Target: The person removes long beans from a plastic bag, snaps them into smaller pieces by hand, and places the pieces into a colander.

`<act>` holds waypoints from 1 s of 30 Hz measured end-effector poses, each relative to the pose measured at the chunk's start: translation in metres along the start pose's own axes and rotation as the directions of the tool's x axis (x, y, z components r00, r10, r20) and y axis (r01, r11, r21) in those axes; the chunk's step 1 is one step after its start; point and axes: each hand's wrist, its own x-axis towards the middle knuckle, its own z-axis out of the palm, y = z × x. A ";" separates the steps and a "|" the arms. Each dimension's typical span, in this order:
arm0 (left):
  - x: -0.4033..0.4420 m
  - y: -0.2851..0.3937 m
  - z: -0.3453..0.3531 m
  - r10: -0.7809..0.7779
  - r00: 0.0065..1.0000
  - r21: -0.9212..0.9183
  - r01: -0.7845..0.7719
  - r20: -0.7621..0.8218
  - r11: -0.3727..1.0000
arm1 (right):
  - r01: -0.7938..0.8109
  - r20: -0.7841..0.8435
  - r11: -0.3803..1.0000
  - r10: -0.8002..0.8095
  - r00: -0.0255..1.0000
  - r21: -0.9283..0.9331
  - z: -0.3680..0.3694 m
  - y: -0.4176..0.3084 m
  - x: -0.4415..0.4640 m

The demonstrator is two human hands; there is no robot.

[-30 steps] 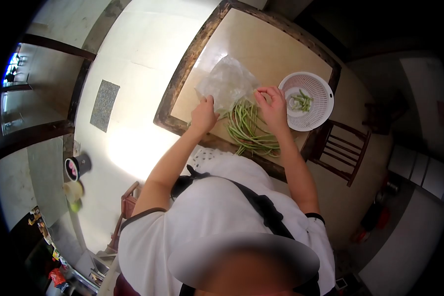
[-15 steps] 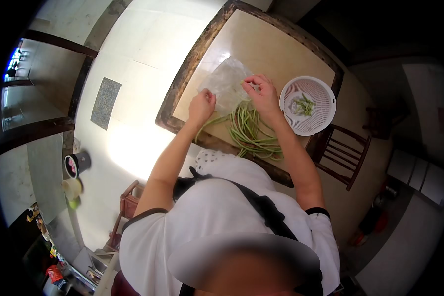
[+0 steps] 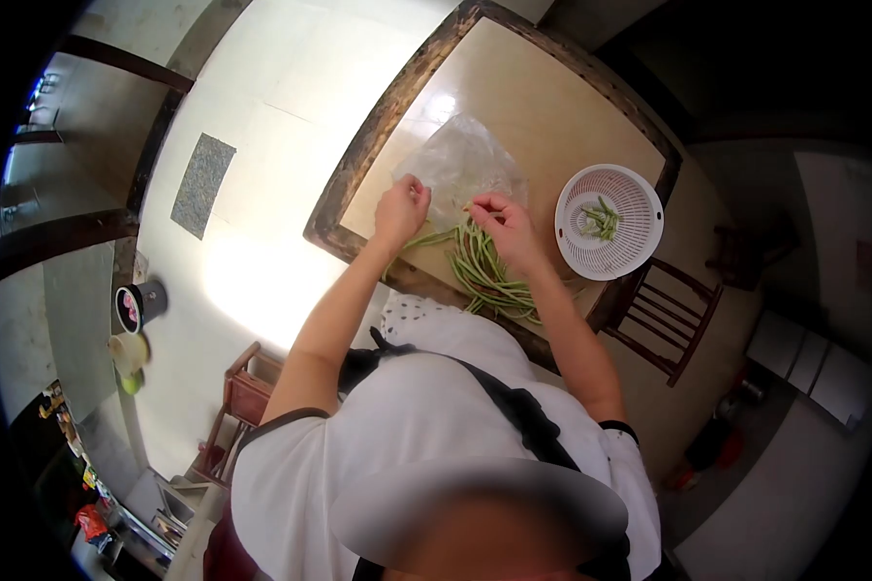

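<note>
A pile of long green beans point(image 3: 492, 276) lies near the table's front edge, and one bean stretches out to the left, passing by my left wrist. My left hand point(image 3: 400, 211) is closed with its fingers curled, at the left edge of a clear plastic bag point(image 3: 465, 155); what it holds, if anything, is hidden. Over the far end of the pile, my right hand point(image 3: 506, 230) is closed in a pinch on a small pale-green bean piece point(image 3: 468, 207). A white plastic colander point(image 3: 564, 208) stands to the right, with several short bean pieces point(image 3: 601, 221) in it.
The table point(image 3: 552, 87) has a dark, rough wooden rim. A wooden chair point(image 3: 664, 320) stands close to its right side, and another chair point(image 3: 247, 392) is at my left. A grey mat point(image 3: 203, 184) and a bucket point(image 3: 143, 305) are on the floor to the left.
My right hand has moved down and left, from over the bag to the far end of the bean pile, still pinching the small piece. My left hand has hardly moved.
</note>
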 end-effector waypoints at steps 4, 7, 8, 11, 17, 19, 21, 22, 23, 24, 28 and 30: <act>-0.001 0.002 0.001 -0.005 0.999 -0.005 0.005 0.043 1.000 | -0.099 0.046 0.994 0.097 0.994 0.041 0.007 0.012 -0.001; -0.003 0.004 0.002 0.002 0.998 -0.003 -0.002 0.060 1.000 | -0.136 0.012 0.990 0.137 0.991 -0.029 0.014 0.017 0.010; -0.004 0.005 0.002 0.006 0.997 0.001 -0.006 0.073 1.000 | -0.184 -0.032 0.981 0.182 0.983 -0.067 0.016 0.017 0.017; -0.006 0.004 0.004 0.010 0.998 0.005 -0.010 0.069 1.000 | -0.038 0.017 0.998 0.037 0.999 0.052 0.018 0.060 0.046; -0.007 -0.001 0.003 0.032 0.999 -0.030 -0.031 0.035 0.999 | 0.235 0.122 0.769 -0.203 0.972 -0.594 0.013 0.086 0.026; -0.008 -0.007 0.005 0.035 0.998 -0.007 -0.034 0.059 0.999 | 0.219 0.073 0.814 -0.214 0.974 -0.538 0.009 0.080 0.014; -0.009 -0.002 0.003 0.050 0.995 0.019 -0.052 0.089 0.998 | 0.203 0.009 0.854 -0.227 0.974 -0.478 0.003 0.077 0.002; -0.014 0.009 -0.005 0.037 0.996 0.039 -0.040 0.080 0.998 | 0.173 -0.072 0.862 -0.235 0.969 -0.476 0.000 0.077 -0.004; -0.018 0.021 -0.013 0.026 0.997 0.059 -0.030 0.070 0.998 | 0.145 -0.153 0.870 -0.243 0.958 -0.471 -0.004 0.077 -0.010; -0.023 0.033 -0.021 0.037 0.996 0.063 -0.042 0.077 0.997 | 0.143 -0.166 0.872 -0.246 0.955 -0.468 -0.007 0.073 -0.017; -0.044 0.093 -0.049 0.197 0.926 -0.147 -0.157 0.321 0.977 | 0.006 -0.136 1.000 -0.005 0.991 0.008 -0.018 0.021 -0.051; -0.049 0.117 -0.050 0.261 0.865 -0.217 -0.182 0.429 0.959 | 0.035 -0.114 0.991 -0.020 0.993 0.129 -0.022 -0.017 -0.064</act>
